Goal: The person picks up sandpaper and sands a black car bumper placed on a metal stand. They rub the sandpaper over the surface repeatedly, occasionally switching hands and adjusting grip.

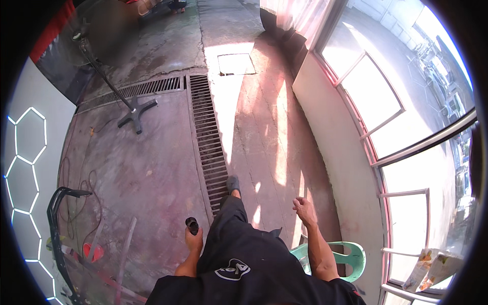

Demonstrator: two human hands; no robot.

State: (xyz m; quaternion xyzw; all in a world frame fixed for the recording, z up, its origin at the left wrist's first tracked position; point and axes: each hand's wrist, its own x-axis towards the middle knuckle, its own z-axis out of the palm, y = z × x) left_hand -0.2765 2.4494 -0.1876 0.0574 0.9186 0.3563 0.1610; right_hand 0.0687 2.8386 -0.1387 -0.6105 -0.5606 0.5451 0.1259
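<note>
The left hand, nearest the body, is closed around a black cylinder just left of the near end of the long grate. The cylinder's wider end rises out of the fist and points away from the body. It looks stiff and light enough for one hand; its casing may be smooth and a little slippery, and the wide end, if it has a lens, could be the fragile part. The narrower body, where the fingers wrap, seems the best place to take hold; its material I cannot tell.

The right hand hangs to the right of the grate, well apart from it, fingers loosely curled and narrow; whether anything small sits between them I cannot tell. Below that forearm, also right of the grate, is a green chair. A grey shoe is just beside the grate's right edge.

Well left of the grate are a red bowl and a bent black frame, with a loose cord on the floor. Farther off, left of the grate, stands a black stand on a cross-shaped foot. A cross grate meets the long grate's far end from the left.
</note>
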